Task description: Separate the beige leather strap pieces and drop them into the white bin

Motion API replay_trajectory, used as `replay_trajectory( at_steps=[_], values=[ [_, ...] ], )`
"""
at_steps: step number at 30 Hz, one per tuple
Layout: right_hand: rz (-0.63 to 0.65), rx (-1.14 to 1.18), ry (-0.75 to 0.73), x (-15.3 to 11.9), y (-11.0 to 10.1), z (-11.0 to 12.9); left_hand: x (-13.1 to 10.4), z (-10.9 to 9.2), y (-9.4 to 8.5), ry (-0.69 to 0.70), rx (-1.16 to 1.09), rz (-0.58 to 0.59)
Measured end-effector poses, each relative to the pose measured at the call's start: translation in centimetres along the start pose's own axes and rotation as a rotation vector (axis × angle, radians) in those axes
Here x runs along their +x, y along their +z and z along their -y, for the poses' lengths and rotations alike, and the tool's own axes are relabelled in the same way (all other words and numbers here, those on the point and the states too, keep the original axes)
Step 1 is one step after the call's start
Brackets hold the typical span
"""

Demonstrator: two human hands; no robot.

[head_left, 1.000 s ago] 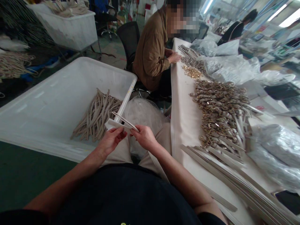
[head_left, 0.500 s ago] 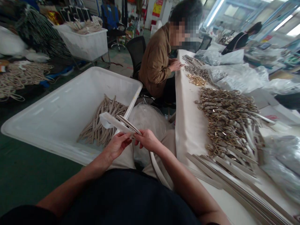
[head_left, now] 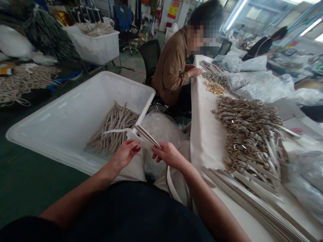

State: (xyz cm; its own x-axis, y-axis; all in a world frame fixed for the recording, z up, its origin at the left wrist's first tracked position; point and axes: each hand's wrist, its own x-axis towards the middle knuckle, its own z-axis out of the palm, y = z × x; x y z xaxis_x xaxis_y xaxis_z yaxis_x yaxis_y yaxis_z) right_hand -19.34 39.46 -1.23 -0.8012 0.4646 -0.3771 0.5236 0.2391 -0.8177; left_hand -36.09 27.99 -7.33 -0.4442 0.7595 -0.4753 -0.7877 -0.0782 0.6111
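My right hand point(head_left: 169, 155) is closed around the lower end of a few flat beige straps point(head_left: 147, 136), which point up and away toward the tub. The tail of a strap point(head_left: 171, 185) hangs below that hand over my lap. A thin, pale white strip point(head_left: 116, 130) runs beside the straps, its loose end curling left over the tub. My left hand point(head_left: 125, 154), with thumb and fingertips pinched together, is at the near edge of this strip. Exactly where the strip passes between the fingers is hard to see.
A large white tub point(head_left: 83, 95) with a pile of straps point(head_left: 113, 126) stands ahead on the left. At right, the covered table point(head_left: 204, 134) bears buckled straps point(head_left: 249, 127), long straps point(head_left: 254, 198) and plastic bags point(head_left: 262, 80). A co-worker point(head_left: 171, 64) sits at its far side.
My hands have moved apart, the right one shifting right with the straps. The white strip has swung out from the straps, its loose end now stretching left. The view has shifted slightly.
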Motion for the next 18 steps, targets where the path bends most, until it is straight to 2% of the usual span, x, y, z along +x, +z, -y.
replay_trajectory(
  at_steps=[3,7,9,14,16,18],
  values=[
    [-0.012,-0.062,0.028,-1.1,-0.7,-0.6,0.2,-0.3,-0.4,0.008,-0.028,-0.064],
    [-0.047,-0.11,0.036,-0.7,0.2,-0.3,-0.5,1.8,0.5,-0.109,0.062,0.076],
    [-0.037,-0.086,0.028,-0.7,0.3,-0.4,-0.6,2.2,0.7,-0.114,0.086,0.096],
    [-0.038,-0.074,0.032,-2.6,-1.2,-1.7,-0.1,0.5,-0.4,-0.015,0.029,-0.025],
    [-0.061,-0.072,0.046,-2.6,-1.0,-1.8,-0.2,0.6,-0.1,-0.037,0.041,-0.013],
    [-0.074,-0.058,0.046,-1.8,-0.3,-1.5,-0.6,1.4,0.7,-0.094,0.083,0.06]
  ],
)
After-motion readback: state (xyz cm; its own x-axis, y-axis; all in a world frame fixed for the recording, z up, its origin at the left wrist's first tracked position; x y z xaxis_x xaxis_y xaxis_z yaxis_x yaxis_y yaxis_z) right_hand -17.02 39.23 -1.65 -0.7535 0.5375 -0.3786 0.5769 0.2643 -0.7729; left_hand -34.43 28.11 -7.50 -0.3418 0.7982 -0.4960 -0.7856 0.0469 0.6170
